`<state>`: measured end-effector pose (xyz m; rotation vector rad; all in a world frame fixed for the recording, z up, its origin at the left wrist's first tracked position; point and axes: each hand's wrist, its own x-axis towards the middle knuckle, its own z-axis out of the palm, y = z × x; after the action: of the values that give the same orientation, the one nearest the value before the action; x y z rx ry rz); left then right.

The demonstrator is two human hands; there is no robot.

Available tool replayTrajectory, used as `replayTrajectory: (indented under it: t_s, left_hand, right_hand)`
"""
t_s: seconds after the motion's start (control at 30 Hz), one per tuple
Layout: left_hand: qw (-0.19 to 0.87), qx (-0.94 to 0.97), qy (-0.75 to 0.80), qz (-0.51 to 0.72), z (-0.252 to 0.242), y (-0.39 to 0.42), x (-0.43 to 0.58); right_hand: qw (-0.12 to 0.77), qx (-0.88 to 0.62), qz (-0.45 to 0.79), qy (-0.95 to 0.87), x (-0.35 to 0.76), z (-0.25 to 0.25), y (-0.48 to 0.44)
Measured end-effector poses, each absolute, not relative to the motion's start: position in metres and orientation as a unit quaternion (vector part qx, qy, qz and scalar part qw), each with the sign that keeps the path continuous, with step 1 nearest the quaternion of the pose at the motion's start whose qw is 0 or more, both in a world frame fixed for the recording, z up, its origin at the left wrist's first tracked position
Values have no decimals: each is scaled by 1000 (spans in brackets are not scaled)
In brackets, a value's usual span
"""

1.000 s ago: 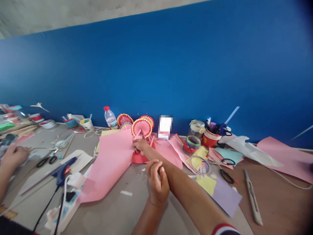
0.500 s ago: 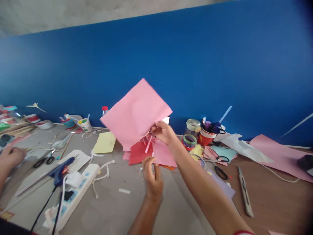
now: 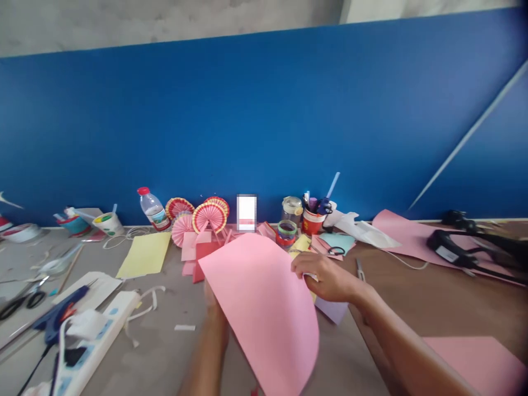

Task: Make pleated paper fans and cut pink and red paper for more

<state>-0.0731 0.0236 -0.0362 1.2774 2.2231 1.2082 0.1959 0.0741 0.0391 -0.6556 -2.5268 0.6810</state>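
A large sheet of pink paper (image 3: 264, 313) is held up in front of me, curved along its right side. My right hand (image 3: 325, 276) is closed at the sheet's upper right edge, and a small white bit shows by its fingers. My left hand (image 3: 212, 302) is at the left edge, mostly behind the sheet, so its fingers are hidden. Just behind the paper are several red and pink pleated paper fans (image 3: 209, 216) and smaller pink and red paper pieces (image 3: 204, 258).
On the left lie a blue glue gun (image 3: 61, 316), a white power strip (image 3: 97, 338), scissors (image 3: 25, 302) and yellow paper (image 3: 144, 254). A bottle (image 3: 153, 210) and a red pen cup (image 3: 313, 221) stand by the blue partition (image 3: 256, 110). A black strapped device (image 3: 454, 247) rests on pink paper at right.
The pink sheet has come down towards me and the pleated fans are now uncovered. My right hand has moved right and lower; my left hand has gone behind the sheet's left edge.
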Motion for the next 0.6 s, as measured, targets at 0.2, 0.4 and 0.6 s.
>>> replayTrajectory:
  t_s: [0.2, 0.4, 0.6]
  left_hand:
    - [484, 195, 493, 696, -35, 24, -83]
    - [514, 143, 437, 724, -39, 24, -83]
    - [456, 225, 503, 699, -44, 26, -82]
  right_hand:
    - [267, -257, 191, -909, 204, 15, 64]
    - [265, -256, 225, -902, 199, 4, 63]
    - [89, -289, 224, -927, 192, 2, 58]
